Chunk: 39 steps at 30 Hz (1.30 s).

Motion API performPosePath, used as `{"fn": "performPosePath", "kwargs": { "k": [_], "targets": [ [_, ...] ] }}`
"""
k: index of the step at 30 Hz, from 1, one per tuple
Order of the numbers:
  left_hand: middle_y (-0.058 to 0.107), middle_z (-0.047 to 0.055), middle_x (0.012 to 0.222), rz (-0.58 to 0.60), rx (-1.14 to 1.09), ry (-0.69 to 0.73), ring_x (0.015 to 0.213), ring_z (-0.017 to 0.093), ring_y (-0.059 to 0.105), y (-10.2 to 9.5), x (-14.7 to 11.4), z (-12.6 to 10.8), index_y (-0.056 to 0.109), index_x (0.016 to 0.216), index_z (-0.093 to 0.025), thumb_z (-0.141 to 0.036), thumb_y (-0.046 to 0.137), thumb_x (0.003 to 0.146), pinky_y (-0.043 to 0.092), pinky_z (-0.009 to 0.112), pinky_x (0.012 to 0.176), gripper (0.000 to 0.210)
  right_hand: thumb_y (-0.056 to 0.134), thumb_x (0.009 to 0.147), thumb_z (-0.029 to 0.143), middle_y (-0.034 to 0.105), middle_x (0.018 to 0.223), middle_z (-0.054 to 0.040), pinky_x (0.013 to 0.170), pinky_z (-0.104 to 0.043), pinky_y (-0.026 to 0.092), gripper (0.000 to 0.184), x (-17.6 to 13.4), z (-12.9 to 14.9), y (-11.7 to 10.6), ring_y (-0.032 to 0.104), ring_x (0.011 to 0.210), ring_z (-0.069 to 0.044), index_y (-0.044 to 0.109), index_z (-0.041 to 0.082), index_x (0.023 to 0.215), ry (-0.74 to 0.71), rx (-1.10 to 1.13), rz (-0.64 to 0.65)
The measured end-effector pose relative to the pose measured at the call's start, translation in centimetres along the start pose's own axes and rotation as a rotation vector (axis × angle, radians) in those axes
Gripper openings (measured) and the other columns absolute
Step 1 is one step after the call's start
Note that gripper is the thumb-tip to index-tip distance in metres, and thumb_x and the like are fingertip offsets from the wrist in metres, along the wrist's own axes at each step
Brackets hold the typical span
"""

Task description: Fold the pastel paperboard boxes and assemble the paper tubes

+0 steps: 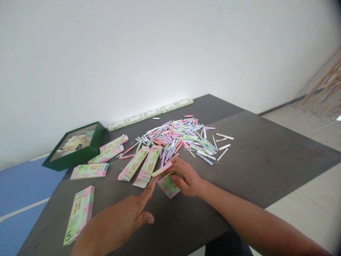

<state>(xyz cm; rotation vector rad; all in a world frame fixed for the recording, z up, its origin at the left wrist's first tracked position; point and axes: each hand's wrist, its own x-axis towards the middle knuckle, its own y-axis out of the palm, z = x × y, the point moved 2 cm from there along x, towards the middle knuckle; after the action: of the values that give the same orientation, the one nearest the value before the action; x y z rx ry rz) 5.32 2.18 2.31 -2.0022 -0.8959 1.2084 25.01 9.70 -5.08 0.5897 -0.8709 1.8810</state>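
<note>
My right hand (pixel 185 177) grips a small green-and-pink printed cardboard box (pixel 169 186) near the table's front, fingers over its top and thumb on its face. A pale rounded flap (pixel 161 169) stands out at the box's upper end. My left hand (pixel 130 209) has its index finger stretched out to that flap, its thumb apart and nothing held; the other fingers are mostly hidden. Just beyond lie two matching boxes, one (pixel 134 163) beside another (pixel 149 165). Behind them spreads a heap of slim pastel and white plastic sticks (pixel 176 137), too small to name surely.
On the left, a dark green box (pixel 99 137) holds pale contents. More printed boxes lie near it, including one (pixel 89 171) and a closer one (pixel 80 213). A row of light green boxes (pixel 153 112) lines the wall. The grey table (pixel 266 149) extends right.
</note>
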Motion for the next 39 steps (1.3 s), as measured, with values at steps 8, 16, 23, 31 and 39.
{"fn": "performPosePath", "kwargs": {
  "k": [8,16,23,31,39],
  "targets": [
    [0.068,0.007,0.104,0.035,0.027,-0.020,0.090,0.023,0.064,0.3,0.2,0.2,0.015,0.145,-0.023,-0.036,0.044,0.086,0.044,0.031,0.080,0.067,0.041,0.087,0.014,0.056,0.095,-0.0092,0.081,-0.035,0.046,0.020,0.1,0.3,-0.1,0.054,0.091,-0.018,0.054,0.019,0.100,0.015,0.011,0.006],
    [0.065,0.008,0.112,0.074,0.013,0.008,0.094,0.023,0.063,0.4,0.0,0.1,0.006,0.146,-0.026,-0.033,0.041,0.089,0.043,0.032,0.084,0.067,0.046,0.086,0.027,0.052,0.108,-0.0106,0.085,-0.040,0.045,0.029,-0.8,-0.1,-0.1,0.053,0.099,-0.021,0.043,0.022,0.113,0.049,0.159,-0.247],
    [0.066,0.007,0.107,0.074,0.009,-0.009,0.088,0.022,0.065,0.5,0.1,0.5,0.013,0.145,-0.027,-0.031,0.042,0.088,0.045,0.030,0.079,0.064,0.035,0.092,0.041,0.059,0.107,-0.0105,0.087,-0.037,0.045,0.037,-0.2,0.5,-0.5,0.056,0.098,-0.021,0.052,0.021,0.118,0.066,0.177,-0.132],
    [0.067,0.007,0.104,0.077,0.062,-0.061,0.083,0.022,0.065,0.5,-0.1,-0.1,0.010,0.145,-0.030,-0.033,0.042,0.087,0.045,0.034,0.079,0.066,0.045,0.089,0.025,0.063,0.097,-0.0075,0.083,-0.033,0.046,0.019,0.0,0.8,-0.4,0.059,0.093,-0.018,0.059,0.020,0.102,0.123,0.225,-0.136],
    [0.066,0.007,0.102,0.068,0.048,-0.090,0.081,0.022,0.064,0.6,-0.7,-0.3,0.013,0.145,-0.030,-0.036,0.038,0.089,0.044,0.035,0.079,0.061,0.044,0.088,0.020,0.062,0.092,-0.0067,0.078,-0.032,0.047,0.014,0.1,0.8,-0.2,0.058,0.088,-0.017,0.055,0.019,0.097,0.175,0.227,-0.141]
  ]
}}
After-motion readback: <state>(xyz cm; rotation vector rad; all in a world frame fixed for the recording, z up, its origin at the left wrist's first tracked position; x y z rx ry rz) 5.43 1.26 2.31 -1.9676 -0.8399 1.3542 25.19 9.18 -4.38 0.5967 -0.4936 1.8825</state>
